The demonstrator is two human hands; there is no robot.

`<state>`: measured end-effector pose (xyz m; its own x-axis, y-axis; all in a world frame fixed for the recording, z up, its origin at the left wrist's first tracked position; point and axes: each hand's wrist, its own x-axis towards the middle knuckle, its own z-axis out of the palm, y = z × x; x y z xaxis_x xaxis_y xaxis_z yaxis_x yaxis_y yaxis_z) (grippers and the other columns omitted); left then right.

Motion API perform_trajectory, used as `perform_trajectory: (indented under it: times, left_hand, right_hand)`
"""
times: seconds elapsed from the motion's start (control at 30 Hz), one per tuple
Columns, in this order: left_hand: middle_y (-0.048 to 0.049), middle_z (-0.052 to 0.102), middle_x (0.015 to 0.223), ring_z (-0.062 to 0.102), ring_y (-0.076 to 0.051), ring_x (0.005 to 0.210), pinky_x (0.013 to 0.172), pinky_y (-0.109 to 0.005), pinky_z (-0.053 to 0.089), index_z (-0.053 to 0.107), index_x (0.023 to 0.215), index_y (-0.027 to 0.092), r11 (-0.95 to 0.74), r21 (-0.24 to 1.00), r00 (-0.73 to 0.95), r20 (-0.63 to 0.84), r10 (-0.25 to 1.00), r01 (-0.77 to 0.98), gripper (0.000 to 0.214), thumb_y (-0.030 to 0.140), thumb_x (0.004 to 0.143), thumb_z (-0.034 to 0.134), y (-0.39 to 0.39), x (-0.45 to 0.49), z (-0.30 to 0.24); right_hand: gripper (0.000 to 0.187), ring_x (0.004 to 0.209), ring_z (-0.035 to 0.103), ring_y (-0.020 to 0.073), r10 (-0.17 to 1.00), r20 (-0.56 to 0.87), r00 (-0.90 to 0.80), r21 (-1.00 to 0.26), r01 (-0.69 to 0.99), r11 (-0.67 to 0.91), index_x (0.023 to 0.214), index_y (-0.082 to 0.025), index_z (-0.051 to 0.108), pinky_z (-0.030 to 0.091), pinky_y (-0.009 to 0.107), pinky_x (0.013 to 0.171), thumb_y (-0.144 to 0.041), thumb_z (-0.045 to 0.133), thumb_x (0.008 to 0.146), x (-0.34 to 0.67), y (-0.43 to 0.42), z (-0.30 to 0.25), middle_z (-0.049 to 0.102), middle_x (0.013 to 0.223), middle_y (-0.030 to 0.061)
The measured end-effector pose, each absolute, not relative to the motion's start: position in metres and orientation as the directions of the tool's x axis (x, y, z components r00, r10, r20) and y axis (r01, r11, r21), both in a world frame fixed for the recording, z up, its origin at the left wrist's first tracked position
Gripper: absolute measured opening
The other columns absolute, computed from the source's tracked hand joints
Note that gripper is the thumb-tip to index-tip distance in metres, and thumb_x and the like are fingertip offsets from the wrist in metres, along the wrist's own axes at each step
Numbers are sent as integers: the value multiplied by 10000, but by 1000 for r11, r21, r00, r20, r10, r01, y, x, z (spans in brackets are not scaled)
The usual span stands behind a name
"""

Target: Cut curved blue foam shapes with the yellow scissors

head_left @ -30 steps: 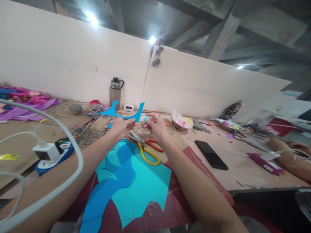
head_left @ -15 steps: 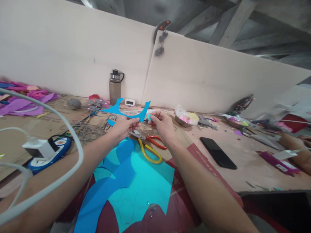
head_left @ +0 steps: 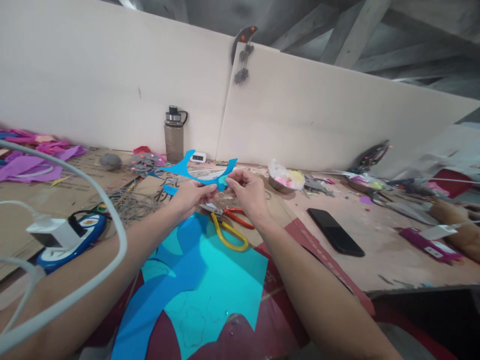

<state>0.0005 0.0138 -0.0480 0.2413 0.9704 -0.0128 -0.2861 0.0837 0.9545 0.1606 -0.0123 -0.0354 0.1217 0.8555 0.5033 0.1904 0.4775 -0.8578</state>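
Observation:
My left hand (head_left: 195, 196) pinches a blue cut-out sheet (head_left: 204, 177) with curved edges, holding it up above the table. My right hand (head_left: 245, 189) pinches a small turquoise piece (head_left: 222, 180) against the right part of that blue sheet. Below my hands lie scissors with yellow and red handles (head_left: 234, 241), their blades partly hidden. Under them a turquoise sheet (head_left: 228, 275) with drawn outlines spreads out, and a larger blue cut sheet (head_left: 150, 305) overlaps its left side.
A grey bottle (head_left: 174, 137) and a white small clock (head_left: 198, 157) stand by the white partition. To the right are a phone (head_left: 335, 231), a bowl (head_left: 285, 184) and a purple power strip (head_left: 427, 245). A white cable (head_left: 116, 225) loops over my left arm. Another person's hand (head_left: 455, 220) shows far right.
My right hand has brought the small turquoise piece left, onto the blue sheet in my left hand. The whole view has shifted slightly.

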Motion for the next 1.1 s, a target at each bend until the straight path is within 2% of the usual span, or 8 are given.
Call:
perform_trajectory:
  times: [0.17,0.37,0.53,0.67,0.77,0.87,0.97,1.1]
  left_hand:
    - [-98,737,690,668,-140,581,590,-236,537,748,782,84,70,960,299,15,954,-272,278,248,615,897,15,0,-50]
    - [-105,744,698,664,-137,582,582,-229,534,763,780,87,44,961,284,38,958,-274,306,282,593,907,15,0,-53]
    - [-88,740,683,657,-131,570,544,-213,525,766,762,95,60,955,280,25,960,-291,290,255,572,915,13,2,-52]
    - [-95,737,686,650,-125,558,539,-211,525,766,776,86,71,947,281,21,959,-312,239,222,622,888,12,3,-52]
    - [-98,736,690,668,-129,585,551,-204,529,754,754,86,85,933,259,9,966,-350,160,183,671,852,13,2,-51]
    - [-98,730,676,659,-119,568,536,-192,515,734,706,84,102,925,249,-8,968,-367,123,155,685,832,13,2,-49]
    - [-102,725,659,634,-106,528,520,-189,499,731,700,73,115,926,256,-20,966,-360,145,165,677,840,12,2,-49]
    - [-109,730,653,639,-112,523,519,-191,500,747,738,63,81,934,249,9,968,-349,171,172,660,853,11,4,-51]
  right_hand:
    - [166,663,606,157,867,480,131,-866,229,445,789,-184,661,493,287,623,-343,680,749,162,-11,-36,686,741,26]
    - [135,697,629,163,861,482,159,-865,244,439,767,-179,676,499,301,689,-311,681,745,158,-12,-38,703,751,24]
    - [107,695,631,167,860,483,163,-858,284,428,744,-184,668,493,302,692,-291,679,751,153,-16,-40,704,730,19]
    - [120,696,612,164,859,491,145,-854,277,441,754,-183,661,489,301,690,-302,678,754,153,-15,-42,686,731,19]
    - [195,693,576,152,869,463,176,-881,204,428,862,-194,647,477,273,616,-370,664,778,155,-12,-42,646,771,9]
    - [284,673,543,142,910,369,191,-929,87,358,938,-214,596,445,241,498,-457,638,798,156,-10,-43,593,801,-1]
    - [322,634,515,131,945,304,117,-952,25,304,879,-216,577,443,238,482,-515,654,785,155,-9,-44,542,743,-22]
    - [349,567,459,107,947,316,64,-948,67,312,715,-207,530,412,243,500,-514,690,763,154,-11,-46,501,646,-43]
